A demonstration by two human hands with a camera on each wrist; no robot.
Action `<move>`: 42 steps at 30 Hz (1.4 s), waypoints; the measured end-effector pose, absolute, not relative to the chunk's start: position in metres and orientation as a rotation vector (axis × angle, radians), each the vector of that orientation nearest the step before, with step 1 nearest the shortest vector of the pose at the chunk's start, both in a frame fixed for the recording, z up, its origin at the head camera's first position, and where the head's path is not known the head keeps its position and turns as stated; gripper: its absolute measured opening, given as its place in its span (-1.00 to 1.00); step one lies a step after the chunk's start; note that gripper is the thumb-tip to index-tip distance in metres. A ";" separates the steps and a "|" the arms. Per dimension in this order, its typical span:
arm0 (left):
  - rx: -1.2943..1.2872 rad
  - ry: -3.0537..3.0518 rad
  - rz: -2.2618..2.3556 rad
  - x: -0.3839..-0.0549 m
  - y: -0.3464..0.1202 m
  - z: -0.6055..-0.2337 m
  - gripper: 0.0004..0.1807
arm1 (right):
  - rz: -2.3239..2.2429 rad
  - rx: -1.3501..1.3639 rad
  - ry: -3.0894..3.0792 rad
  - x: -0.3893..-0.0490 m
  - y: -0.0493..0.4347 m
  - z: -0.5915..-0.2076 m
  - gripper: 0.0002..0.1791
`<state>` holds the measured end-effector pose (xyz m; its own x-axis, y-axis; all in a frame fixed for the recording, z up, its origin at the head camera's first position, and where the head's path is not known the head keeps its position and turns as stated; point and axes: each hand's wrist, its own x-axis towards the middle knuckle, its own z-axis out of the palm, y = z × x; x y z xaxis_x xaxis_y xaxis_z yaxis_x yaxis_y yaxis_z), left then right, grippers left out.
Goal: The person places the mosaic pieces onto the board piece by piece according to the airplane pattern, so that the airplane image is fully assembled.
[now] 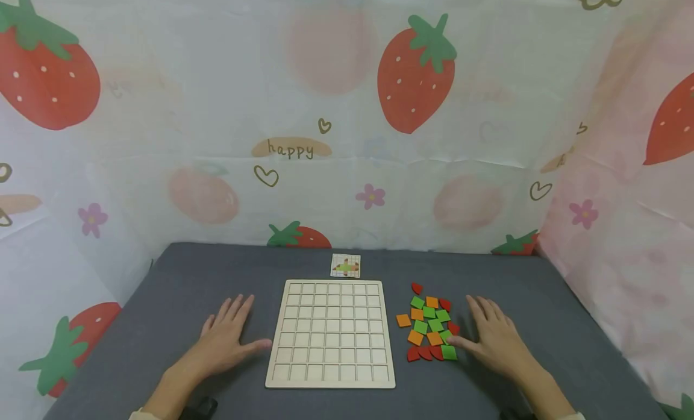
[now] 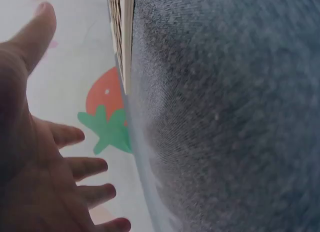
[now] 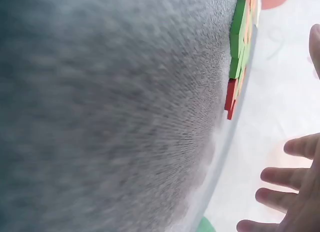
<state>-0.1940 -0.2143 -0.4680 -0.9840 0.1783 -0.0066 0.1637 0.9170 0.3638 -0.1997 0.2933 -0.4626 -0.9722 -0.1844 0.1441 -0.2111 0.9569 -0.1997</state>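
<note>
A pale wooden board (image 1: 332, 334) with a grid of square recesses lies flat in the middle of the table, no pieces in it. My left hand (image 1: 225, 338) is just left of it, fingers spread and straight, thumb tip right at the board's left edge. To the board's right lies a loose group of green squares (image 1: 420, 327), orange squares (image 1: 403, 320) and red rounded pieces (image 1: 413, 354). My right hand (image 1: 496, 341) is beside this group with straight fingers, its thumb tip overlapping the pieces at their right side in the head view. Neither hand holds anything.
A small card (image 1: 346, 266) with a coloured pattern on a grid lies behind the board. The dark grey tabletop (image 1: 217, 269) ends at a white curtain (image 1: 217, 106) printed with strawberries, which also stands at both sides.
</note>
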 end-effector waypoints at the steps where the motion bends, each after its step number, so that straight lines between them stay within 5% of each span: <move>1: 0.276 3.022 0.575 -0.194 -0.213 -0.469 0.14 | 0.332 0.303 -2.990 -0.202 0.292 -0.463 0.11; 21: 0.408 2.729 0.792 -0.191 -0.202 -0.470 0.36 | 0.661 0.461 -3.118 -0.245 0.279 -0.464 0.02; 42: 0.586 2.651 0.828 -0.183 -0.196 -0.466 0.38 | 0.627 0.709 -3.065 -0.273 0.267 -0.463 -0.55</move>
